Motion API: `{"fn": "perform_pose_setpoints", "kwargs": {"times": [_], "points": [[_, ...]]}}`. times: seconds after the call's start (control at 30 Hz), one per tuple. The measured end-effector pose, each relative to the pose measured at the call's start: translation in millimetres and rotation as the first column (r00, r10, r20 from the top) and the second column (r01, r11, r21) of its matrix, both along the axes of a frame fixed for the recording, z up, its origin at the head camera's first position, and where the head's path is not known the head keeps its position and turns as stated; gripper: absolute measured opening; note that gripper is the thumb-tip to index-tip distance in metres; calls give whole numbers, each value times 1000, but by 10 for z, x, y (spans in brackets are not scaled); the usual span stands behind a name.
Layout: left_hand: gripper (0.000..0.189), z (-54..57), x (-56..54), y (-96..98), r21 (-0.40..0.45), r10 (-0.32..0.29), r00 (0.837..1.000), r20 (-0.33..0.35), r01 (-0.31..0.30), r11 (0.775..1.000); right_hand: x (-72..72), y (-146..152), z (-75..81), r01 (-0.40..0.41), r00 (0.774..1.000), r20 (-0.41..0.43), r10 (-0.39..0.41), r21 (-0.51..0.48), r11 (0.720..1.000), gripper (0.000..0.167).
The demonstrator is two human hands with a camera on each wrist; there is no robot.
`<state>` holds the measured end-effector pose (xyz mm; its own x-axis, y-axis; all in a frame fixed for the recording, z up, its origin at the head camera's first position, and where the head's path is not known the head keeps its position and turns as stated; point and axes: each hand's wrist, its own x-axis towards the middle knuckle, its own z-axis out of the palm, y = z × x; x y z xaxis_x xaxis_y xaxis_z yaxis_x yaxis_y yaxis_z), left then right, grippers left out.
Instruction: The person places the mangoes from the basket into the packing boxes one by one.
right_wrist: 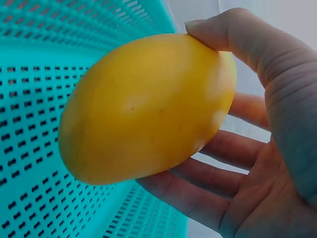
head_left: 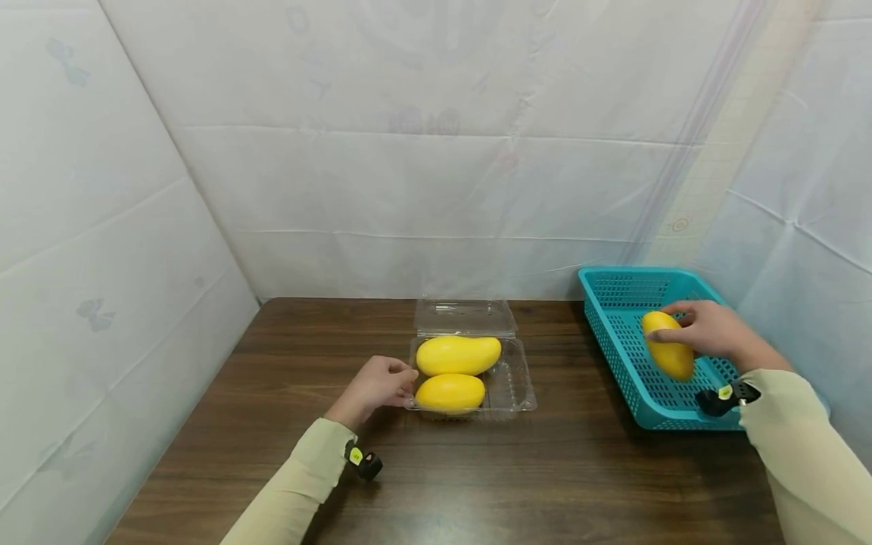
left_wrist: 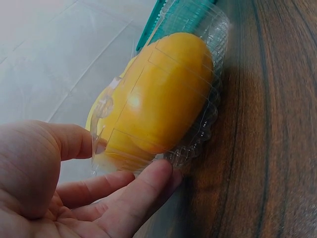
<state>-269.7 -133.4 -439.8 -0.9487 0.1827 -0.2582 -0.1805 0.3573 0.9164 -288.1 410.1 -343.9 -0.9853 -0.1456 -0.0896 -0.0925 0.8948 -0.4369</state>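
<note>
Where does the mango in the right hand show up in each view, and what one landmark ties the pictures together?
Head: right side, the mango in the right hand.
Left wrist: not in it; the mangoes there are the two in the box.
Right wrist: large, just left of centre.
Shared landmark: the teal basket, at right, top and left respectively.

In the head view, yellow mangoes [head_left: 458, 356] and a clear, colourless container [head_left: 509, 382] sit toward five o'clock; between three and four, a yellow mango [head_left: 671, 359] with tiny dark specks and a turquoise basket [head_left: 681, 420] patterned with slots; at six, a brown, dark-streaked tabletop [head_left: 545, 477].
</note>
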Motion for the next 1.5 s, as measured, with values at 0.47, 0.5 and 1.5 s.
{"fn": "perform_pose_setpoints", "kwargs": {"times": [0.47, 0.5, 1.5], "points": [[32, -10, 1, 5, -5, 9, 1000, -3, -9, 1000, 95, -446, 162, -24, 995, -97, 23, -1, 1000, 76], [33, -14, -5, 4, -8, 9, 1000, -3, -9, 1000, 101, -480, 174, -25, 994, -110, 25, 4, 1000, 76], [28, -41, -57, 7, -32, 20, 1000, -21, -21, 999, 130, -1030, 249, -67, 977, -202, 62, -21, 998, 73]]}}
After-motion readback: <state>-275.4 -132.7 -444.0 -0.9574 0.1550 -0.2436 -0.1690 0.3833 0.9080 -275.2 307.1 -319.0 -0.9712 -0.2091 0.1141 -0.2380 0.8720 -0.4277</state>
